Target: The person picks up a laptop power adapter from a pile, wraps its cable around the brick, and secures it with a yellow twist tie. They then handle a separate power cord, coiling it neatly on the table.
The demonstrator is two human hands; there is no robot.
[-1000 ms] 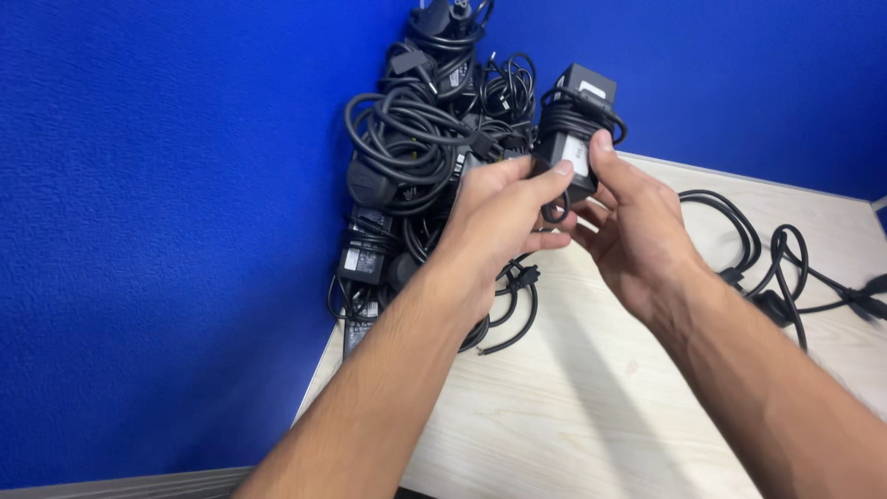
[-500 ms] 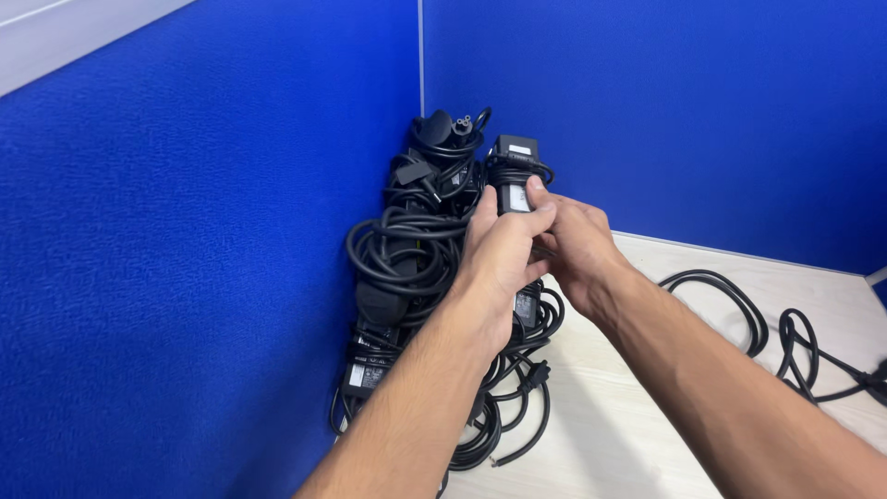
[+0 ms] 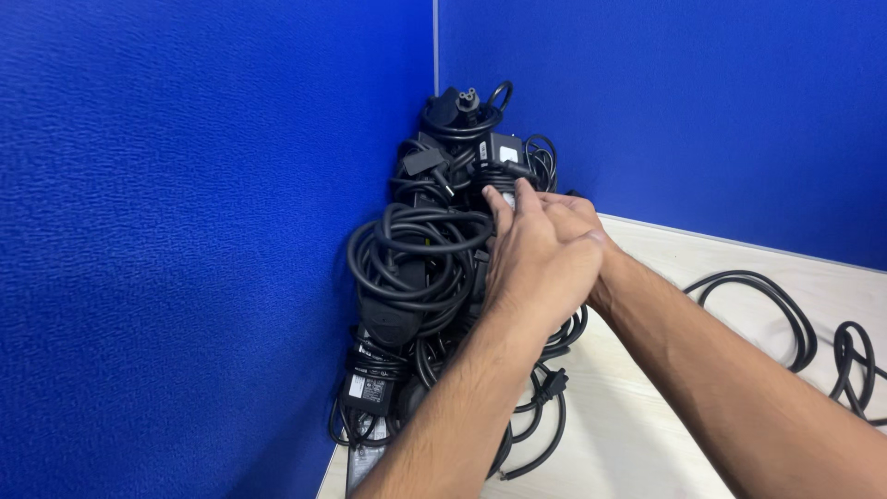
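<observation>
Two blue fabric partition walls (image 3: 185, 231) meet in a corner, with a pale vertical seam (image 3: 435, 42) between them. Below them lies a light wood-grain desk (image 3: 647, 434). Stacked against the left wall, from the corner toward the near desk edge, is a pile of black laptop power adapters (image 3: 416, 277), each wound in its own cable.

At the near end of the pile, two adapter bricks show rectangular labels: one white with dark print (image 3: 360, 356), and one grey-white (image 3: 374, 390) just below it. At the far end of the pile, close to the corner, the adapter being handled (image 3: 504, 152) is a black brick with a small pale label patch on its face and cable looped round it. It rests on top of the pile, just under a three-hole cloverleaf plug (image 3: 459, 102) that crowns the heap.

The left hand (image 3: 540, 259) lies flat over the pile with its fingers stretched out and close together, their tips touching that adapter; it presses rather than grips. The right hand (image 3: 577, 212) sits behind the left, mostly hidden, and I cannot tell whether its fingers clasp anything.

To the right of the pile, well apart from it, loose black cable loops (image 3: 785, 319) lie on the desk.
</observation>
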